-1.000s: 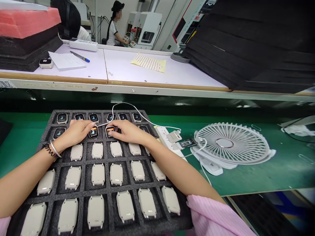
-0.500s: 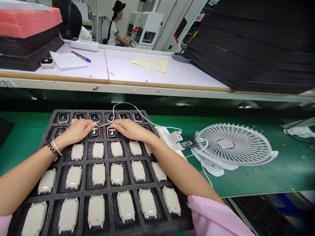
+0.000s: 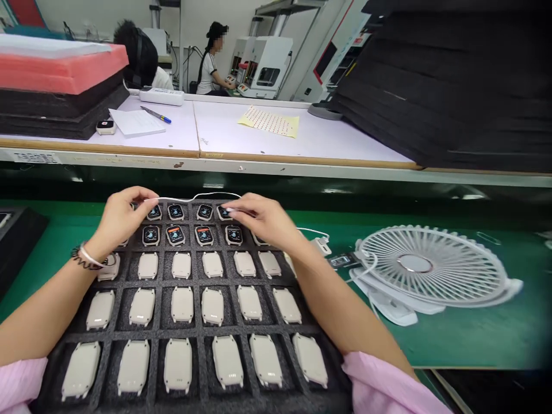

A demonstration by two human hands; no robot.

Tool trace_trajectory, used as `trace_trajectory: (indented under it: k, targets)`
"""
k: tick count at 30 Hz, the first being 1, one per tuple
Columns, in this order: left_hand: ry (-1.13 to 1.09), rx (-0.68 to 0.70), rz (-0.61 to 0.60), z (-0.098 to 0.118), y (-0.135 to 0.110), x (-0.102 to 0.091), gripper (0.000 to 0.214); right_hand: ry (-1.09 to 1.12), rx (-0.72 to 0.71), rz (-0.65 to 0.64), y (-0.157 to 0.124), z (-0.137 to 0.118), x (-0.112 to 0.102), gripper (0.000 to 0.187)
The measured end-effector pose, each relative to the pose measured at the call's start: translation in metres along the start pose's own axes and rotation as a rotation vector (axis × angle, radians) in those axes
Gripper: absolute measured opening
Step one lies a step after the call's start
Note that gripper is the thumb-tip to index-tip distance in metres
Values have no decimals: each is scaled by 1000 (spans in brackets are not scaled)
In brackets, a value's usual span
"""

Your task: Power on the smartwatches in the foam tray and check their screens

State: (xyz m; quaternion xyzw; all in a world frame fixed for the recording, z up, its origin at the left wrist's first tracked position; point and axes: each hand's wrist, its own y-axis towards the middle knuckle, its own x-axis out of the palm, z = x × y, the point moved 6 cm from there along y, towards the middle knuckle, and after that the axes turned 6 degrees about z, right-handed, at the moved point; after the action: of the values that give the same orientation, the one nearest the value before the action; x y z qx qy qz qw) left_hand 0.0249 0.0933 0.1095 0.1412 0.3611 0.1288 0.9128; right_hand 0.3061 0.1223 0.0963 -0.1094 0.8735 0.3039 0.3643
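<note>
A black foam tray holds rows of smartwatch bodies. In the two far rows the watches lie with lit screens up. Nearer rows show pale backs, such as this watch body. At the far left of the tray, my left hand pinches a thin white charging cable. The cable runs right, passes behind my right hand, and comes out beyond it toward a plug. My right thumb and fingers are closed over a far-row watch; a small pale bit shows there, not clear enough to name.
A white fan lies on the green bench right of the tray, beside a charger plug. The shelf ahead carries foam stacks, paper, a pen and a sticker sheet. Two people are beyond it.
My hands have moved apart, the left leftward and the right rightward to the far row. The cable, looped high before, now stretches flatter between them. The view has shifted slightly.
</note>
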Motion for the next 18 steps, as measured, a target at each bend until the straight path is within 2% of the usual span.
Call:
trace_trajectory:
  k: [3,6,8,10,14,18]
  targets:
    - [-11,-21,29,-6,-19,-46,29,-63,19,-33,-36,6,-28,33]
    - [83,-36,-110,-24,-49,-67,30,-78,29,-53,-77,26,-44,39]
    - [128,-44,-253,-39,-69,-66,31,-91,43,-60,-98,37,-47,37]
    - [173,-25,-342,-49,-84,-61,33,-108,73,-51,-111,41,-49,33]
    - [312,62,-352,-52,-94,-56,36,-103,87,-72,-117,29,-49,30]
    - [622,280,-313,-42,-90,-51,45,-90,64,-155,-115,20,-45,27]
